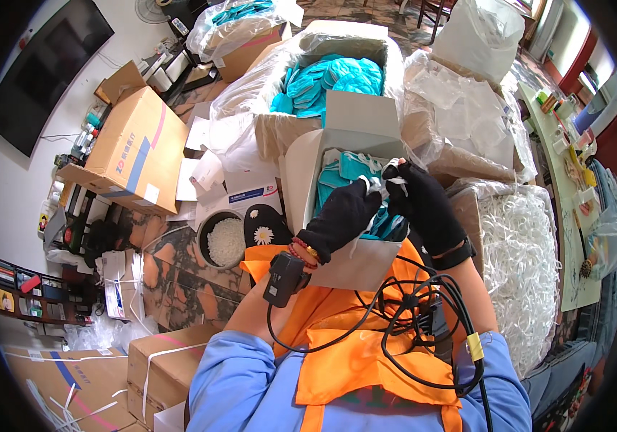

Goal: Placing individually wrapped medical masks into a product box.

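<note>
Inside white box [360, 268], teal pieces [350, 167]

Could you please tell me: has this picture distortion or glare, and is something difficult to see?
Head view: fisheye bending, black corners, the long table curving near the right rim; head view: bright light at upper right, pale highlights on the plastic bag; head view: the black-gloved left hand and right hand show little detail, and whatever they hold is too small to tell.
</note>
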`<state>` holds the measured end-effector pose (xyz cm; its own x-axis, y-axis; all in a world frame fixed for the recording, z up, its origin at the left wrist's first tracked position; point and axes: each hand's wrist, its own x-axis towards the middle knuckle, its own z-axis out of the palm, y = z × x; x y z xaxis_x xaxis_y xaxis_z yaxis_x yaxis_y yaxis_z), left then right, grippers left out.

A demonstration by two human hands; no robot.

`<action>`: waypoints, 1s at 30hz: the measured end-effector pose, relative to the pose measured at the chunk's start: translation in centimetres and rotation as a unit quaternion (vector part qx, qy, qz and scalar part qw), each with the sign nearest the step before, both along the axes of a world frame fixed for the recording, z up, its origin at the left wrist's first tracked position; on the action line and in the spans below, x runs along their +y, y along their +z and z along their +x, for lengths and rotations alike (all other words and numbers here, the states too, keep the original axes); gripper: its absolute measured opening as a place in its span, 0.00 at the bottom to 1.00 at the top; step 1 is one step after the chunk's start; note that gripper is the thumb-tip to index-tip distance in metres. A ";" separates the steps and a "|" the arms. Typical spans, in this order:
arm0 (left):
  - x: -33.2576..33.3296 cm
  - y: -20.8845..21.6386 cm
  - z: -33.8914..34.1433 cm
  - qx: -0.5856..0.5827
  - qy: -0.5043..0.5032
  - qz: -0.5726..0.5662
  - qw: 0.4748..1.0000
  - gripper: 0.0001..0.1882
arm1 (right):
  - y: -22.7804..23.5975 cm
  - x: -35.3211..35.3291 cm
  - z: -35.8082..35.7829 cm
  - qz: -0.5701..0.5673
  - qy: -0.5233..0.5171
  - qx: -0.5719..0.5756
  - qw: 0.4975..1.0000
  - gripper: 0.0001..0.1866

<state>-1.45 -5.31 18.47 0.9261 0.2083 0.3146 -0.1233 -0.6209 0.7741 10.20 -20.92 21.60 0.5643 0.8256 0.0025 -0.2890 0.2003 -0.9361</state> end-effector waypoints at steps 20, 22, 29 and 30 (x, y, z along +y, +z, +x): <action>1.7 4.8 -0.6 -0.103 -0.220 0.420 0.874 0.24 | 6.8 3.0 -4.4 -0.051 0.063 -0.543 0.836 0.55; 1.8 5.2 -0.6 -0.084 -0.255 0.350 0.897 0.25 | 6.9 2.4 -4.6 -0.078 0.075 -0.430 0.897 0.53; 2.1 7.3 -1.2 0.139 -0.072 -0.103 0.982 0.09 | 0.0 1.8 -2.8 -0.045 0.044 -0.275 0.959 0.30; 2.5 7.7 -1.5 0.176 -0.075 -0.134 0.972 0.09 | 0.8 1.1 -2.6 -0.098 0.085 -0.208 0.969 0.27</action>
<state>-3.00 -2.82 26.16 0.9929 0.0923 -0.0752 0.1053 -0.3864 0.9163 7.56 -19.82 22.39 0.4040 0.9141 0.0342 0.1092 -0.0111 -0.9940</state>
